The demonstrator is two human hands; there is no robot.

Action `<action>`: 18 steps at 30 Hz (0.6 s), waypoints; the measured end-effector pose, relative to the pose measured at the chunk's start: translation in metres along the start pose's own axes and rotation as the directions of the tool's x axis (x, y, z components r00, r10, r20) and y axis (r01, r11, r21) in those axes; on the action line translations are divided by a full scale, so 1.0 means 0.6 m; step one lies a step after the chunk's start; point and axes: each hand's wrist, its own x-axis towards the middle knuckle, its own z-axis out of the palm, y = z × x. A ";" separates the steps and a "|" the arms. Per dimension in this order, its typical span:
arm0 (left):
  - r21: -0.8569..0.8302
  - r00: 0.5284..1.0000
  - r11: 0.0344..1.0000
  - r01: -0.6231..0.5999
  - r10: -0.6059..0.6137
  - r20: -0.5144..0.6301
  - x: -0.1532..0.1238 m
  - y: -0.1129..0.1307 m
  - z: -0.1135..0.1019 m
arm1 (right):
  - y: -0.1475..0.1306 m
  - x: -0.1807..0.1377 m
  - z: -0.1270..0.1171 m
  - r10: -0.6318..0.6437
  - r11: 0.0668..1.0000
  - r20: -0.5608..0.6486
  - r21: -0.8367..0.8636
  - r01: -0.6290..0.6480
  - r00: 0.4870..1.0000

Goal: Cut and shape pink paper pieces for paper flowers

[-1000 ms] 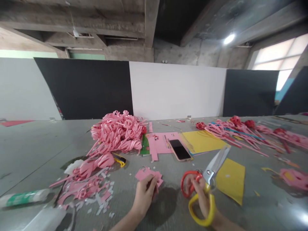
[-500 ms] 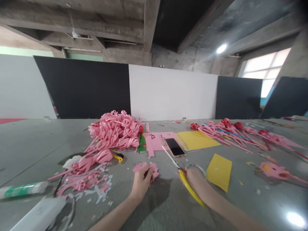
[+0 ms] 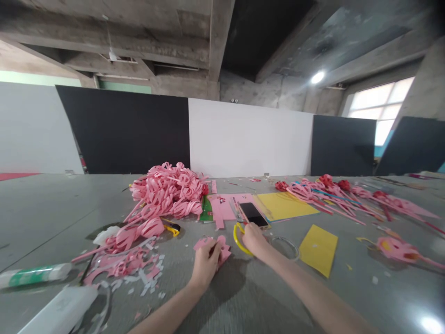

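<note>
My left hand (image 3: 206,260) is closed on a pink paper cutout (image 3: 224,251) with rounded edges, holding it just above the grey tabletop. Part of the cutout is hidden behind my fingers. To the right, my right hand (image 3: 254,237) grips a pair of scissors (image 3: 237,237) by the yellow handles. Their blades point away from me and lie close to the left edge of a dark-screened phone (image 3: 253,214). A loop of pale wire or clear tape (image 3: 291,250) lies to the right of my right wrist.
A large heap of pink paper strips (image 3: 170,190) and a yellow cutter (image 3: 173,229) lie left of centre. Scraps (image 3: 139,278), a glue tube (image 3: 36,274) and a white box (image 3: 60,311) are nearer left. Yellow sheets (image 3: 319,250) and pink paper flowers (image 3: 323,192) lie right.
My right hand has moved left and forward with the scissors, from beside the wire loop to near the phone. My left hand keeps the pink cutout in nearly the same place.
</note>
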 end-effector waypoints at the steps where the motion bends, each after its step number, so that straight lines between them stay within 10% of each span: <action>1: -0.006 1.000 1.000 -0.001 0.001 -0.014 0.001 -0.001 0.000 | -0.007 0.009 0.003 -0.002 1.000 -0.002 -0.015 0.002 1.000; 13: -0.037 0.999 0.998 0.043 -0.043 -0.020 0.009 -0.012 -0.003 | -0.047 0.027 -0.013 -0.031 0.996 -0.082 -0.090 0.024 0.996; 18: -0.021 1.000 0.999 0.031 -0.031 -0.005 0.009 -0.006 -0.004 | -0.031 -0.047 0.003 -0.338 0.863 -0.268 0.294 0.410 0.902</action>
